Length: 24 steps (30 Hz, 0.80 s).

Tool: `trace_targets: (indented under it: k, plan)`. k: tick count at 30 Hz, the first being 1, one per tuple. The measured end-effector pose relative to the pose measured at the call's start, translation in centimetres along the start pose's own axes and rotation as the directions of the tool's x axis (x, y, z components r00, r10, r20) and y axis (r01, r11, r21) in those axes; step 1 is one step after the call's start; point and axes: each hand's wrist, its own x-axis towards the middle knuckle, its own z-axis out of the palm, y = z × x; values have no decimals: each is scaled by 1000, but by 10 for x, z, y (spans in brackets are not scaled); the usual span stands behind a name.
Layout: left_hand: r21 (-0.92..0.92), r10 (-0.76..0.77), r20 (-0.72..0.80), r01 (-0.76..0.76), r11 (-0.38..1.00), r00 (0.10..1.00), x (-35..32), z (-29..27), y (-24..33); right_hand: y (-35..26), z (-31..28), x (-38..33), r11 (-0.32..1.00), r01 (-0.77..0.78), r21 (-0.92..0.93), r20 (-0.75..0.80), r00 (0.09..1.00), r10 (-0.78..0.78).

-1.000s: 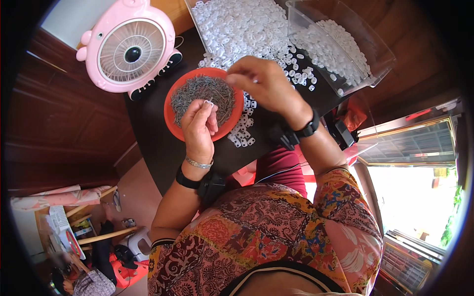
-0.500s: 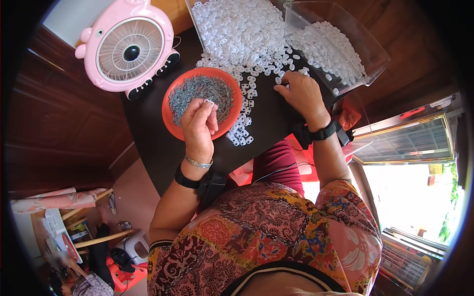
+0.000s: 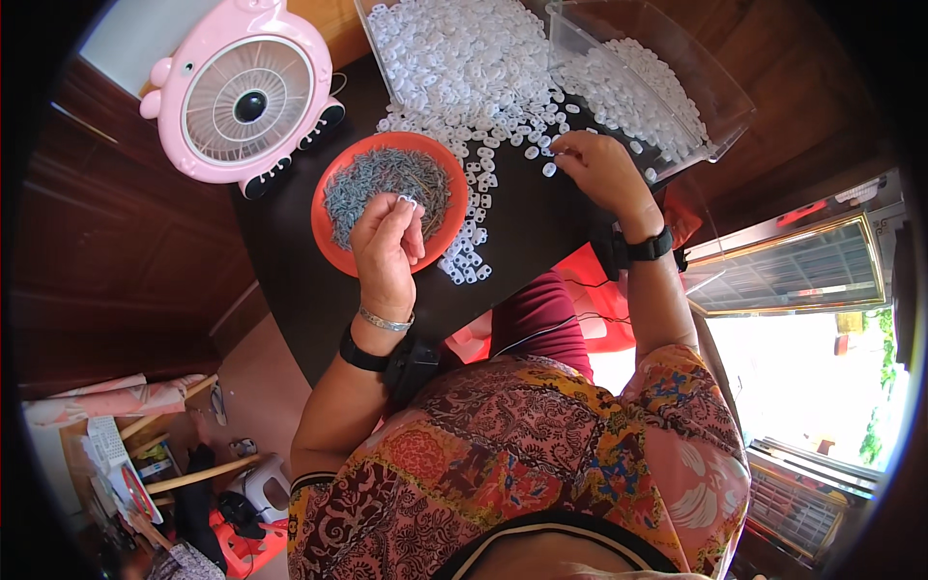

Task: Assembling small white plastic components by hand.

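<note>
My left hand (image 3: 387,246) is closed in a pinch above an orange-red bowl (image 3: 326,227), holding a small white plastic piece (image 3: 408,201) at its fingertips. Thin grey metal pins (image 3: 372,179), like nails or screws, fill the bowl. To the right, my right hand (image 3: 607,174) reaches over the dark table with thumb and fingers bent together. Loose white pieces (image 3: 549,169) lie right at its fingertips; whether one is between them I cannot make out. A strip of white pieces with holes (image 3: 472,246) runs down beside the bowl.
A large heap of white pieces (image 3: 464,68) spreads across the back of the dark table (image 3: 290,280). Behind my right hand stands a clear plastic bin (image 3: 720,92) partly filled with similar pieces. A pink animal-shaped fan (image 3: 251,101) is at the back left.
My right hand has shifted slightly right and its thumb has drawn up toward the fingers, uncovering a loose white piece. The left hand keeps its pinch almost in place.
</note>
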Motion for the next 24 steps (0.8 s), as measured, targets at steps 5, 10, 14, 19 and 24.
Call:
trace_targets:
  k: [5, 10, 14, 19, 24]
  plan:
    - [6, -13, -14, 13, 1000, 1000, 1, 0, 0, 5, 13, 1, 988, 149, -42, 39, 988, -147]
    - [15, -5, 0, 5, 1000, 1000, 0, 0, 0, 3, 14, 6, 990, 129, -57, 101, 987, -123]
    - [14, -4, 10, 4, 1000, 1000, 0, 0, 1, -12, 17, 10, 986, -12, 166, 186, 982, -20]
    - [9, 9, 5, -9, 1000, 1000, -1, 1, 0, -61, 29, 18, 601, -193, 776, 296, 952, -77]
    - [10, 12, 2, -12, 1000, 1000, -1, 1, 1, -94, 47, 14, 353, -229, 907, 287, 950, -123]
